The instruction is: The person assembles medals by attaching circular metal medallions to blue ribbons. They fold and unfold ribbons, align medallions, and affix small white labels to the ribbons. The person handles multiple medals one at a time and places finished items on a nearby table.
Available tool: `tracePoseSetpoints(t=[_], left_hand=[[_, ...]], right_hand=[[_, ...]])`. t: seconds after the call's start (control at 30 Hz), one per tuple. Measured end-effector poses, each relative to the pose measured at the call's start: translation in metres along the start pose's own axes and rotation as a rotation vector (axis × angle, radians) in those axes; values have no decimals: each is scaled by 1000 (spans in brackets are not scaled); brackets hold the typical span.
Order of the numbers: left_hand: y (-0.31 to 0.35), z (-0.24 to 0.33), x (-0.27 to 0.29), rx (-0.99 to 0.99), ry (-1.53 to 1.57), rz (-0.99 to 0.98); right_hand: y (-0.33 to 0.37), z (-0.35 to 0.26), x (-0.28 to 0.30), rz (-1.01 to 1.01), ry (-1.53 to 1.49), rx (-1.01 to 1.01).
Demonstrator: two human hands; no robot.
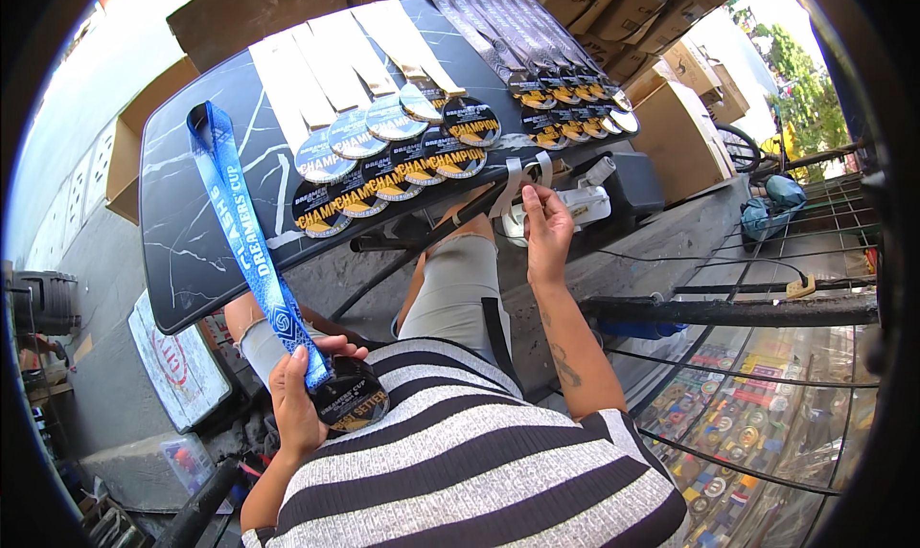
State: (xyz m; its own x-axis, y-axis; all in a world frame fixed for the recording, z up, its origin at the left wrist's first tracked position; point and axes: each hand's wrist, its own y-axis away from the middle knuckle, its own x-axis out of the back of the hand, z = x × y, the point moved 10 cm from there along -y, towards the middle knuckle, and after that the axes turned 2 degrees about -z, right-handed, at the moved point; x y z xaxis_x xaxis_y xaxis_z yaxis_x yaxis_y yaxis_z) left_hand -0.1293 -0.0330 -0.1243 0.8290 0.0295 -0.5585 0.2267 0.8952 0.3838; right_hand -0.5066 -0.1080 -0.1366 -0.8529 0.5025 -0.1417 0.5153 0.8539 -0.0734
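My left hand (299,395) is closed round the edge of a round black medal (353,395) with gold and silver markings, close to my striped shirt. Its blue printed ribbon (241,227) runs up from the medal and lies looped over the table's left part. Just past the table's near edge, my right hand (546,230) pinches the end of a pale, narrow strip (544,168). A second pale strip (506,192) hangs beside it from the edge. Behind the right hand is a white plastic object (586,206) whose kind I cannot make out.
Medals with white ribbons (331,69) and medals with dark ribbons (494,31) overlap in rows on the black marbled table (206,261). Cardboard boxes (671,131) stand behind and right. A metal grid (767,385) and dark bar (728,312) are at right, a white box (177,361) at left.
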Motion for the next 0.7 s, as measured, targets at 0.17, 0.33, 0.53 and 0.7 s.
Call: tracePoseSetpoints(t=[0.17,0.33,0.53,0.7], left_hand=[[1,1,-1,-4,-17,-4],[1,0,0,1,9,3],[1,0,0,4,9,6],[0,4,-8,-7,-52,-36]], right_hand=[[-5,2,-7,17,-18,-28],[-4,3,-14,-49,-174,-136],[11,-18,-35,-212,-437,-186],[31,-47,-56,-282,-667,-261]])
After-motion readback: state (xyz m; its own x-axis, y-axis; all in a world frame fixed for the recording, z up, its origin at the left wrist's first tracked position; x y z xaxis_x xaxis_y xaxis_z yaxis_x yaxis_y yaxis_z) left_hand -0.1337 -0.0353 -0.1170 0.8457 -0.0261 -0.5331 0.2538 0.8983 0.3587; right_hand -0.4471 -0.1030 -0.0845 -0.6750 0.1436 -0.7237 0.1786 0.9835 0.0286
